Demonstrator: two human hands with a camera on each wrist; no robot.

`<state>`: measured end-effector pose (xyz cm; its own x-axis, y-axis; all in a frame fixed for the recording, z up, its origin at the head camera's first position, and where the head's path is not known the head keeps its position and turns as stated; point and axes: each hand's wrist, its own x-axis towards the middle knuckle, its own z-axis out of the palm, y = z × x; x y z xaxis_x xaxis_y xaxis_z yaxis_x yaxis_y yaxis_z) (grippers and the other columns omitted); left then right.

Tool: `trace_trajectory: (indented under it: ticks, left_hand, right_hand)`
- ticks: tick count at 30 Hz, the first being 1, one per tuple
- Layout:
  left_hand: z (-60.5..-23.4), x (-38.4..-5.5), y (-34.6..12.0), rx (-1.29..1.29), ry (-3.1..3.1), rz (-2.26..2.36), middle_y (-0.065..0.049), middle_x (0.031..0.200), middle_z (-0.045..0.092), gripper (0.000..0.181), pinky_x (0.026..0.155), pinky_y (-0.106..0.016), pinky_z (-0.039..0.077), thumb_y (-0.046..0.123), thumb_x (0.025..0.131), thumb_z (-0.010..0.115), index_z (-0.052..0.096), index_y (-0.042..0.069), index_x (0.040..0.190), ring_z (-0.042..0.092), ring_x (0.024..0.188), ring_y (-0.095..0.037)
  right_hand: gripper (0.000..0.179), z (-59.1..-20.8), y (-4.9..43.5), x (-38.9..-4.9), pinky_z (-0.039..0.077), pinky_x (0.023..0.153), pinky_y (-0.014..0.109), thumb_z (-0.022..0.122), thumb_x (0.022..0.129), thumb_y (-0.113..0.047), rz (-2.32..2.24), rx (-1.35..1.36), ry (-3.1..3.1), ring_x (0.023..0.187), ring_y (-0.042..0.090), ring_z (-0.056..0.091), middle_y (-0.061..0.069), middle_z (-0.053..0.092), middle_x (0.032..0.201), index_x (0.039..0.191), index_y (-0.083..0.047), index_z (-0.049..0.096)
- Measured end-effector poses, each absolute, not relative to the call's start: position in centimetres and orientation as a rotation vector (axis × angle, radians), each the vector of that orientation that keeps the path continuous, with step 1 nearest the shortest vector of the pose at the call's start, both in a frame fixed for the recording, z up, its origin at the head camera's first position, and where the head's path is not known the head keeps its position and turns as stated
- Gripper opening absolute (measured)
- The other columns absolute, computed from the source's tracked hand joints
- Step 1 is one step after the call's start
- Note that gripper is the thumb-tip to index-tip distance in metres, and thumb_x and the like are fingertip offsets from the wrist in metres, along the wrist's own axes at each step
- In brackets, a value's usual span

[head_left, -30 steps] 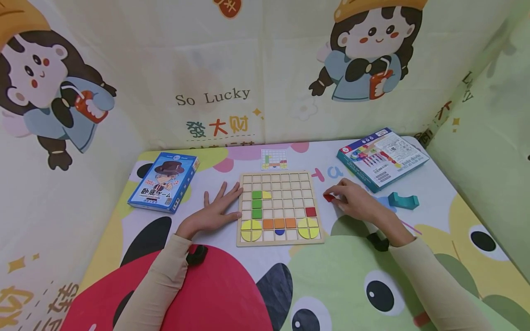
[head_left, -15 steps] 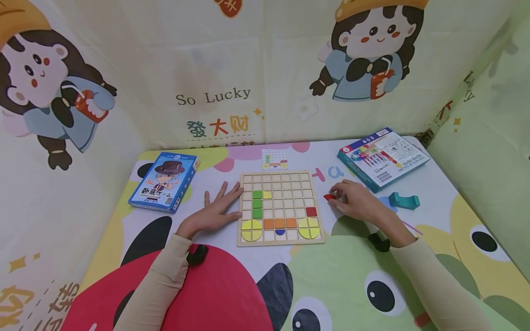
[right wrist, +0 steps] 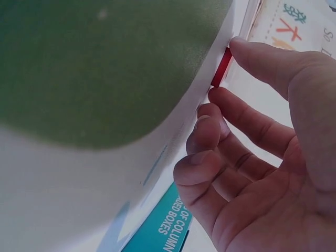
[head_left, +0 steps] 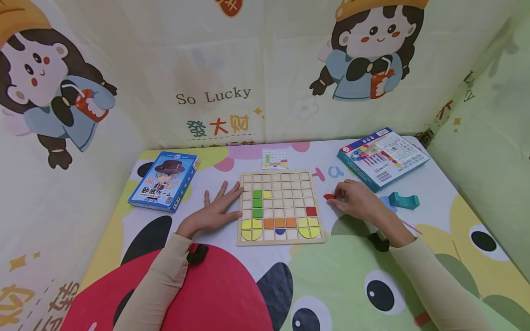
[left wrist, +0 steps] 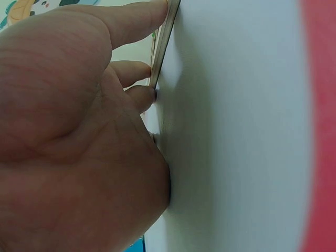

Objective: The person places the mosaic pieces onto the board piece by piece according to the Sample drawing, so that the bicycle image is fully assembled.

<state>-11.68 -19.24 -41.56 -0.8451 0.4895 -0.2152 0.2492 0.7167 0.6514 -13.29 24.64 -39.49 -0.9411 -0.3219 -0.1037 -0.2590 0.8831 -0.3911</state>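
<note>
The wooden grid board [head_left: 287,174] lies on the table between both hands. On it sit green squares [head_left: 257,203], orange squares [head_left: 279,223], a red square [head_left: 311,211], a blue half-round piece [head_left: 280,231] and yellow quarter-round pieces [head_left: 308,228]. My left hand [head_left: 211,214] lies spread out, its thumb and fingertips at the board's left edge; the left wrist view has the thumb on that edge. Right of the board, my right hand [head_left: 354,200] pinches a small red piece [right wrist: 222,67] with a curved edge between thumb and forefinger, low over the tabletop.
A small printed pattern card [head_left: 275,159] lies behind the board. A blue game box [head_left: 164,181] stands at the left. To the right are a teal-sided box [head_left: 383,158] and a teal curved block [head_left: 403,201]. Patterned cloth walls rise behind.
My right hand has shifted slightly to the right with the red piece, which now appears flatter to the table. The left hand and the board have stayed put.
</note>
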Motion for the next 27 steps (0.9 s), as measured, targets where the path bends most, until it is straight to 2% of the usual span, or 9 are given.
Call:
trace_trajectory:
  ticks: [15, 27]
  left_hand:
    - [-41.66, -11.71, -19.27, 0.570, 2.548, 0.897, -0.006, 0.182, 0.006, 0.082, 0.118, -0.077, -0.026, 0.037, 0.104, 0.064, 0.022, 0.020, 0.171, -0.016, 0.167, -0.040]
    - [-41.81, -11.78, -19.33, 0.576, 2.553, 0.892, -0.006, 0.182, 0.006, 0.082, 0.118, -0.077, -0.026, 0.037, 0.104, 0.064, 0.021, 0.020, 0.171, -0.016, 0.167, -0.040]
  right_hand:
    - [0.030, -39.45, 24.51, -13.35, 0.056, 0.079, 0.034, 0.080, 0.096, -0.028, -0.543, -0.452, 2.881, 0.093, 0.023, 0.061, 0.009, 0.070, 0.100, 0.113, -0.004, 0.075]
    - [0.030, -39.09, 24.00, -12.85, 0.059, 0.080, 0.035, 0.079, 0.097, -0.022, -0.585, -0.473, 2.856, 0.096, 0.024, 0.063, 0.013, 0.073, 0.110, 0.119, -0.003, 0.075]
